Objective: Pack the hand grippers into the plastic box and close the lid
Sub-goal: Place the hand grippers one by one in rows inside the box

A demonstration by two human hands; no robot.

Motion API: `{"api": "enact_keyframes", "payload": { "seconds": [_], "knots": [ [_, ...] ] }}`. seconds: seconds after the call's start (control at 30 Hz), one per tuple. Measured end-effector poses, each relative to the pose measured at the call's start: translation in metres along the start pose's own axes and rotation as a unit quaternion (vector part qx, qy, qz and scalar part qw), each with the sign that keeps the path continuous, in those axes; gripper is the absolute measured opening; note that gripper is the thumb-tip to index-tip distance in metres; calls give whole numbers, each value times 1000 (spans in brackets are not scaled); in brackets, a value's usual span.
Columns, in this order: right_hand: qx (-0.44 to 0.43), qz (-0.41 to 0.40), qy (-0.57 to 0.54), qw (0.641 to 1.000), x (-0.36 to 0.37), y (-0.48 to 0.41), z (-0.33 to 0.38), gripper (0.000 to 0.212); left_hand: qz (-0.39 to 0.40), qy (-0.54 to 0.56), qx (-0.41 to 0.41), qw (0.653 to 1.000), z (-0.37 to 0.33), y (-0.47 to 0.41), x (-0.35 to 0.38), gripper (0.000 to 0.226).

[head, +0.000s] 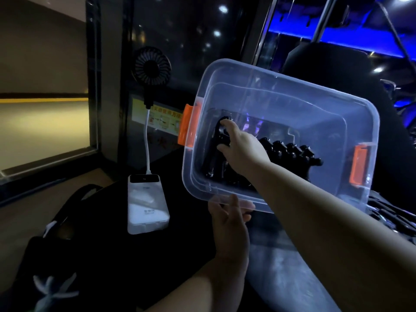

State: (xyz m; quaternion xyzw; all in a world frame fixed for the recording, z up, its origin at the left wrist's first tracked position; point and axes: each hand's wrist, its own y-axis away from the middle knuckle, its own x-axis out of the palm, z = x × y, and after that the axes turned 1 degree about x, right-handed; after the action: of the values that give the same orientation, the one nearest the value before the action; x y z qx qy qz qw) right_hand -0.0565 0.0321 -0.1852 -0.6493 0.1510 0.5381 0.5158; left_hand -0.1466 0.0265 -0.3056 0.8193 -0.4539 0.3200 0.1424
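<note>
While extended into the frame from the lower right, grasps a black hand gripper [221, 131] with the right hand [243, 147], fingers curled over its upper end and thumb tucked against its side. Holds it inside the clear plastic box [315, 102], at the left side of the interior, close above the floor; cannot tell through the dim plastic whether touching it. Grips the box at centre right of the frame with the left hand [229, 224], forearm at bottom centre: thumb pressed on the near rim, fingers curled underneath. Carries the box tilted, open top turned toward the camera, raised off the grey surface [281, 273] below. Has a row of other hand grippers [290, 154], also black, lying on the box floor just right of the right hand and running toward the right wall. Bears an orange latch [189, 127] on the left end, level with the grasped gripper and just outside the wall from it, and a second orange latch [358, 165] on the right end, beyond the row. Left of the box, at lower centre-left: white power bank [147, 206] lying flat, white cable [147, 145] rising from it to a small black fan [151, 64] in the upper centre-left, yellow sticker [157, 118] behind the cable. At lower left, black bag [90, 244].
</note>
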Motion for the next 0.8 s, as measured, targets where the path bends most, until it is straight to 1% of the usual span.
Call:
{"api": "enact_keyframes", "payload": {
  "seconds": [0.27,0.43,0.53,0.63,0.8],
  "knots": [
    [-42,24,136,989,31,-31,3,52,10,30,-21,999,-2,0,-2,11],
    [-48,12,161,986,40,-44,-4,50,12,43,-27,999,-3,1,-2,12],
    [-46,-4,201,979,42,-49,-8,51,6,45,-31,998,-2,2,-1,13],
    [-43,-11,190,981,48,-54,-13,54,3,45,-30,999,-2,2,-2,13],
    [-26,15,98,995,54,-57,-18,75,7,46,-27,999,-1,1,-3,14]
  ]
}}
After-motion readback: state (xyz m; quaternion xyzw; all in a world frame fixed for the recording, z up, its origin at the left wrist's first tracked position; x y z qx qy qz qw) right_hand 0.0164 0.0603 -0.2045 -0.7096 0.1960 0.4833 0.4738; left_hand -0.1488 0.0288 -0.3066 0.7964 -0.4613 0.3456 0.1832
